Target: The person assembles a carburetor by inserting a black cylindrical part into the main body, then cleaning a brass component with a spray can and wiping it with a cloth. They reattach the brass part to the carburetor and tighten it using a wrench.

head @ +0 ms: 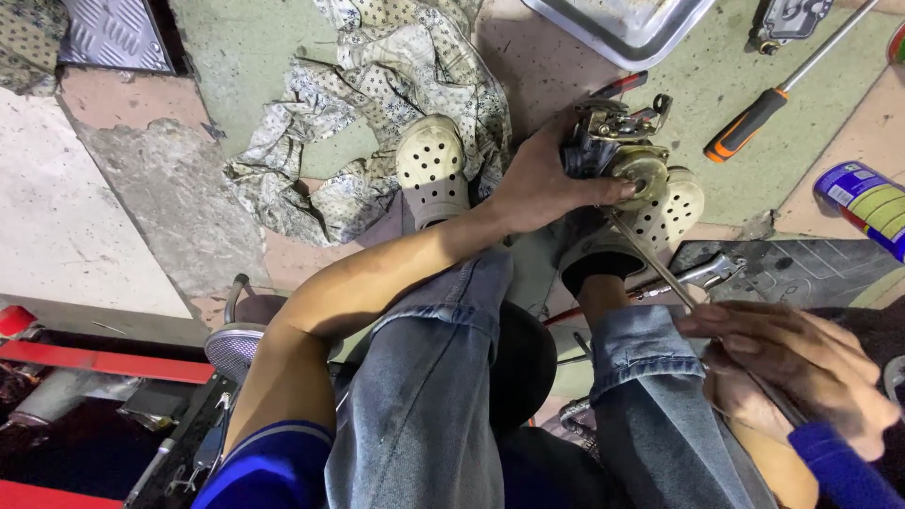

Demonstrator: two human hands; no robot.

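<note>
My left hand point(544, 179) grips a small metal engine part, a carburetor point(617, 141) with a round brass-coloured cap, held above my shoes. My right hand point(787, 363) is closed around the handle end of a long thin screwdriver point(650, 259). Its shaft runs up and left until the tip meets the underside of the carburetor. I am seated, with my jeans-clad knees below both hands.
A patterned rag point(377, 104) lies on the floor at the top centre. A metal tray point(627, 28) sits at the top, an orange-handled screwdriver point(754, 123) to its right, a blue can point(867, 203) at the right edge. Red metal parts point(104, 363) lie at the lower left.
</note>
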